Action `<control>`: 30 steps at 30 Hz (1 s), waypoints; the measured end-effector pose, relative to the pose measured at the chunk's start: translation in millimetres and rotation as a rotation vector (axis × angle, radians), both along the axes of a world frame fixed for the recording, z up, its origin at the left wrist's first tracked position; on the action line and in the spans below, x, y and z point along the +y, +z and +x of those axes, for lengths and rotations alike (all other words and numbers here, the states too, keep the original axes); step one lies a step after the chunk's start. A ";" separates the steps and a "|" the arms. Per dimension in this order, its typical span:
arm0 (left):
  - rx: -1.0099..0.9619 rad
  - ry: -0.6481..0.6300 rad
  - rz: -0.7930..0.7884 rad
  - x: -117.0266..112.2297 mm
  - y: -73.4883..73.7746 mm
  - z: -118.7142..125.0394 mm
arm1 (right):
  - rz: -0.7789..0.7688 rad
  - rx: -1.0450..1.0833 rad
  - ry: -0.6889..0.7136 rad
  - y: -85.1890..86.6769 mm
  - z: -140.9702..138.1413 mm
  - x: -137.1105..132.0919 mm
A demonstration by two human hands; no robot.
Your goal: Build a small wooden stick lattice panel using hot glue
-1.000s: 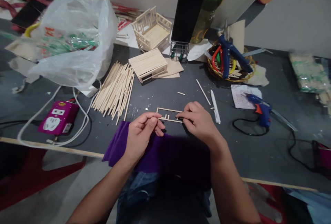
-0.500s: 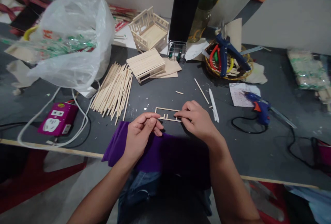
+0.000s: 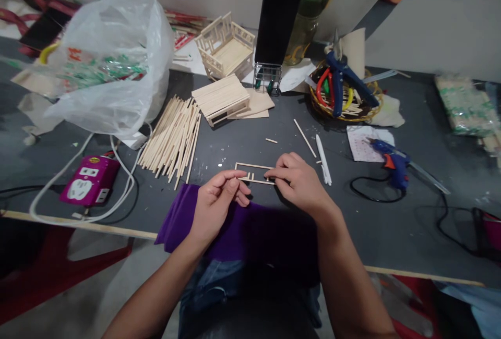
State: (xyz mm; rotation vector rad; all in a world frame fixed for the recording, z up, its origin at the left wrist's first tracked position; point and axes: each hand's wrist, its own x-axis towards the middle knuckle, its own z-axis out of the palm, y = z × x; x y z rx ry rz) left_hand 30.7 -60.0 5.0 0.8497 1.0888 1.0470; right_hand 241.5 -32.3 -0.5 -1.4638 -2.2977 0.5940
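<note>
A small rectangular frame of thin wooden sticks (image 3: 250, 167) lies flat on the dark table (image 3: 242, 143), with short upright bits inside its near rail. My right hand (image 3: 299, 182) pinches the frame's right near corner with thumb and forefinger. My left hand (image 3: 217, 201) hovers at the frame's left near end, fingers curled in a pinch; what they hold is too small to make out. A purple cloth (image 3: 235, 227) lies under both wrists.
A bundle of wooden sticks (image 3: 174, 135) and a stick-built box (image 3: 221, 99) lie beyond, with a miniature wooden chair (image 3: 225, 47). A plastic bag (image 3: 105, 60) and pink power strip (image 3: 90, 185) sit left. Blue glue gun (image 3: 393, 161), white pen (image 3: 323, 159) and basket of pliers (image 3: 342, 91) are right.
The view shifted slightly. My left fingers edged a little nearer the frame; the right hand kept its pinch.
</note>
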 end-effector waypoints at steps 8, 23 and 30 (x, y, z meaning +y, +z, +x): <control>-0.020 -0.040 -0.011 -1.3 -0.3 0.5 | -0.039 -0.059 0.004 -0.5 -1.9 0.6; -0.055 -0.069 -0.043 3.4 2.4 6.7 | 0.061 0.163 -0.117 15.7 3.9 -0.6; -0.071 -0.027 -0.034 7.7 -1.8 9.8 | -0.048 -0.118 -0.114 3.7 1.5 -3.2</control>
